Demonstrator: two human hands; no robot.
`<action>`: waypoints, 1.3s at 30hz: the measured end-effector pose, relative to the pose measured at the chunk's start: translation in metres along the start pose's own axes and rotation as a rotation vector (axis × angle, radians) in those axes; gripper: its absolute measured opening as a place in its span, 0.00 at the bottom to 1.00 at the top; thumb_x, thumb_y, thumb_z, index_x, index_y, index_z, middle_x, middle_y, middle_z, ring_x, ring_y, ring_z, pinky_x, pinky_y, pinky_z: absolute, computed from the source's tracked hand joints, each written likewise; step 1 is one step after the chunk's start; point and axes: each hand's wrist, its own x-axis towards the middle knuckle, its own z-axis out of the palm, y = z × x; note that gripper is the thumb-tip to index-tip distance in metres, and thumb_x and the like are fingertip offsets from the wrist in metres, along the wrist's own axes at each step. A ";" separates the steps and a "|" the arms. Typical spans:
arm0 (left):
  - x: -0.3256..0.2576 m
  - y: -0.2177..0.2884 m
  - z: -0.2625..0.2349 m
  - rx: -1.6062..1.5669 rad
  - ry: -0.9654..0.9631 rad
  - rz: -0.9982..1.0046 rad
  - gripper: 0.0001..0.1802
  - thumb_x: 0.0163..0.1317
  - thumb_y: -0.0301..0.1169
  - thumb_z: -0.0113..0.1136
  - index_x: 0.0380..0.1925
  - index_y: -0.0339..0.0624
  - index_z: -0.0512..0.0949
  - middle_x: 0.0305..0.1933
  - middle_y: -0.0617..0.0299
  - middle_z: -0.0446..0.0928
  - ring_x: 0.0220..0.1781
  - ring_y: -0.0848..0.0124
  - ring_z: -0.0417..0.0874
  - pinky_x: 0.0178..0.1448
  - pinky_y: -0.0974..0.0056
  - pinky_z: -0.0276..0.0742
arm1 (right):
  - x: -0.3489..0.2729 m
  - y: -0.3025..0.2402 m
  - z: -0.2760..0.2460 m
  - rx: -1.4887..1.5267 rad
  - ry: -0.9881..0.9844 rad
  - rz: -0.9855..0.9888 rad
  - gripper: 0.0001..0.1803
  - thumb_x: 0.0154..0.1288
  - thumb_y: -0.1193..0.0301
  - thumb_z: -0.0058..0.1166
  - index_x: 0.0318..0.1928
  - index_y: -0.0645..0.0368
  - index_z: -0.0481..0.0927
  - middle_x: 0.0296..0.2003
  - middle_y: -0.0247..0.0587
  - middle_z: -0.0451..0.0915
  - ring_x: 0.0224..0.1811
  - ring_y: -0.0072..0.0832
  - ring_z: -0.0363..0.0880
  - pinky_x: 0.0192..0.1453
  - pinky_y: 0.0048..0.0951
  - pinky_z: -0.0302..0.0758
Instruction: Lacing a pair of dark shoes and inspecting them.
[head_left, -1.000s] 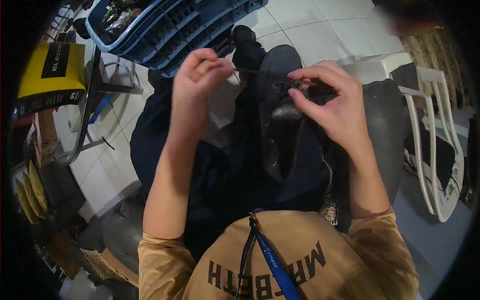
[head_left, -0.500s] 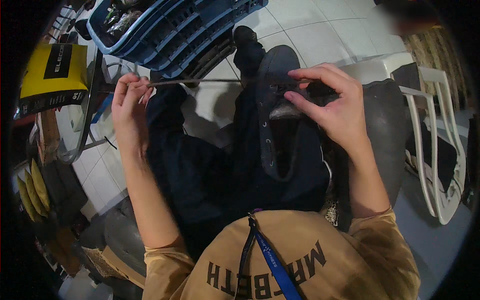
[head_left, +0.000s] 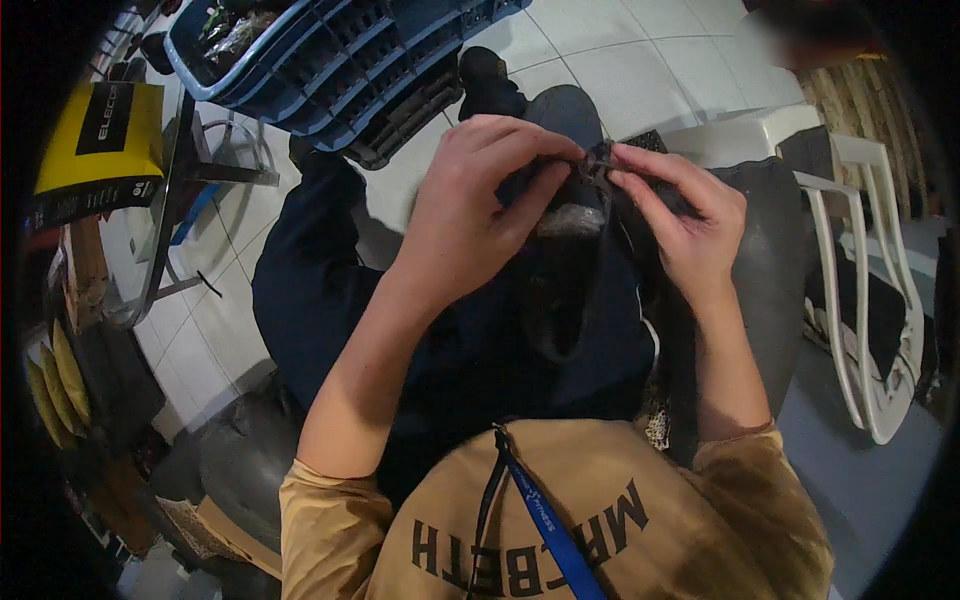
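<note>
A dark shoe (head_left: pixel 565 110) rests over my lap, its toe pointing away and its opening towards me. A pale, shiny wrapped lump (head_left: pixel 570 221) shows inside, under the tongue area. My left hand (head_left: pixel 490 190) is closed in a pinch at the eyelets, on the thin dark shoelace; the lace itself is mostly hidden by the fingers. Across from it, my right hand (head_left: pixel 685 210) pinches the raised eyelet edge of the shoe (head_left: pixel 597 165) between thumb and fingers. The fingertips of both hands nearly meet there.
A blue plastic crate (head_left: pixel 330 75) with bagged items stands ahead on the tiled floor. To the left are a yellow and black package (head_left: pixel 105 140) and a dark-framed stand (head_left: pixel 165 230). A white plastic chair (head_left: pixel 870 280) lies at the right, beside the grey seat arm (head_left: pixel 765 270).
My left hand has come from the far left, where it held the lace stretched out, to the shoe's eyelets. My right hand has closed on the eyelet edge, now lifted. My left leg has shifted outward.
</note>
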 end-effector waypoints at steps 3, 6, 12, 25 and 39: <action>0.000 0.004 -0.003 0.020 0.023 0.002 0.10 0.64 0.23 0.70 0.45 0.43 0.88 0.44 0.58 0.87 0.49 0.61 0.86 0.58 0.59 0.79 | -0.003 0.001 0.005 0.041 0.061 0.040 0.12 0.63 0.83 0.68 0.48 0.63 0.91 0.42 0.42 0.91 0.41 0.26 0.89 0.48 0.26 0.83; 0.000 0.003 0.000 -0.005 0.035 -0.025 0.10 0.63 0.23 0.71 0.44 0.43 0.88 0.42 0.59 0.87 0.50 0.61 0.86 0.57 0.60 0.79 | -0.001 0.002 0.005 0.073 0.056 0.072 0.15 0.60 0.80 0.72 0.49 0.61 0.91 0.41 0.41 0.91 0.40 0.25 0.89 0.45 0.24 0.82; 0.003 0.001 0.003 -0.085 0.005 -0.042 0.09 0.63 0.22 0.71 0.43 0.39 0.86 0.43 0.59 0.86 0.51 0.61 0.85 0.57 0.59 0.79 | 0.009 -0.012 0.005 0.023 -0.049 0.024 0.21 0.55 0.75 0.76 0.51 0.57 0.91 0.40 0.37 0.86 0.40 0.24 0.83 0.43 0.26 0.78; 0.000 -0.001 -0.022 -0.116 -0.043 -0.125 0.10 0.64 0.19 0.69 0.45 0.37 0.85 0.43 0.59 0.84 0.49 0.65 0.85 0.57 0.62 0.78 | 0.004 -0.008 0.017 0.060 0.022 0.073 0.16 0.56 0.78 0.75 0.47 0.57 0.91 0.37 0.34 0.81 0.37 0.20 0.79 0.41 0.22 0.76; 0.005 0.001 -0.010 -0.115 -0.055 0.020 0.17 0.61 0.21 0.71 0.51 0.38 0.84 0.48 0.57 0.86 0.53 0.64 0.86 0.61 0.60 0.78 | 0.004 -0.004 0.012 0.095 -0.052 0.038 0.21 0.55 0.79 0.72 0.51 0.57 0.89 0.40 0.35 0.83 0.41 0.21 0.81 0.45 0.24 0.77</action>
